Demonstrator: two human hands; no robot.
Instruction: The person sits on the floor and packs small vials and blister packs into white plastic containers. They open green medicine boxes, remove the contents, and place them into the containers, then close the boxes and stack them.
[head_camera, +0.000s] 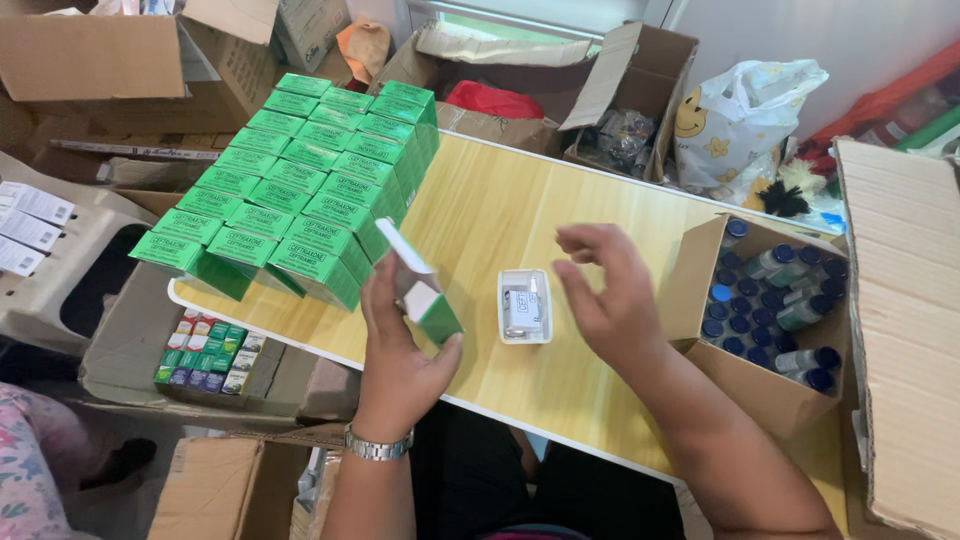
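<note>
Your left hand (400, 345) holds a small green carton (425, 300) above the near edge of the tabletop (500, 200); the fingers wrap its lower part, and its white end flap (403, 243) stands open, tilted up and away from you. A metal wristwatch (378, 445) sits on that wrist. Your right hand (610, 295) hovers over the tabletop just right of a small white plastic tray (525, 306), its fingers loosely curled and released, grasping nothing. The tray lies flat on the tabletop between your two hands, clear of both, and holds a vial and a small ampoule lying on their sides.

To the left, a stack of matching green cartons (300, 195) stands in close rows on the far-left part of the tabletop, near the held carton but apart from it. To the right, an open cardboard box (745, 385) rests at the tabletop's right edge, packed with upright blue-capped vials (770, 300), with a few lying on top. Below the left edge, a smaller open box of mixed small packets (205, 352) sits on a lower level. Beyond the far edge stand more open cardboard boxes (630, 75) and a white plastic bag (740, 115) with a yellow printed pattern.
</note>
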